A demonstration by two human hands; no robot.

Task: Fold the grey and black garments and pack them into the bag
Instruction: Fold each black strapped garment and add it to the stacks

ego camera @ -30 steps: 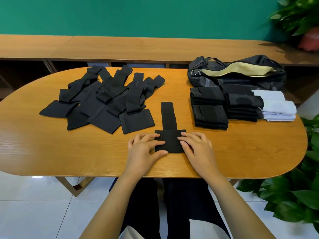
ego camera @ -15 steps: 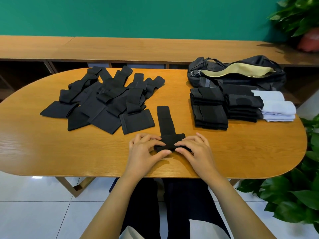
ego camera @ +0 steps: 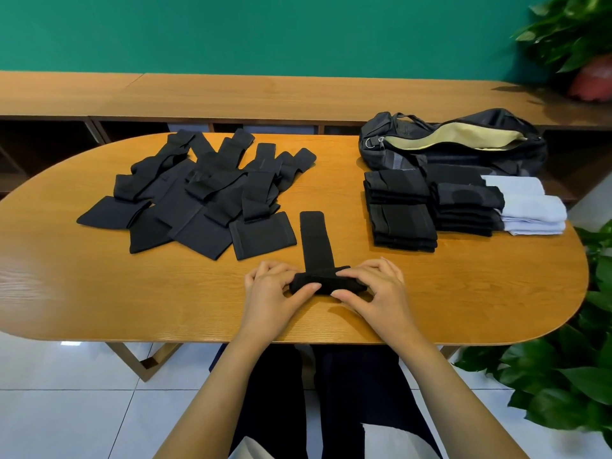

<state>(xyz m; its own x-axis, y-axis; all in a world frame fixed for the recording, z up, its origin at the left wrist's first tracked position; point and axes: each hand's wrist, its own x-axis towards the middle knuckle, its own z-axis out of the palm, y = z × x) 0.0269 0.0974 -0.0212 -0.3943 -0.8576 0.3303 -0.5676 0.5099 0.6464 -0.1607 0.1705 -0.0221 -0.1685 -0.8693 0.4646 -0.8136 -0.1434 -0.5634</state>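
Pinching from both ends, the left hand (ego camera: 271,293) and right hand (ego camera: 377,289) hold the black garment (ego camera: 316,240) at the table's (ego camera: 99,293) near edge. Its flat near end has since been rolled up, so folding is underway; the bag (ego camera: 463,160) waits far right.

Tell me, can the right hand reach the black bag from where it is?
Probably yes. The right hand is pinching the black garment, so it must let go first. The folded stacks stand before the black bag, so reach over them.

Office lounge: oval table (ego camera: 99,293), plants (ego camera: 563,385).
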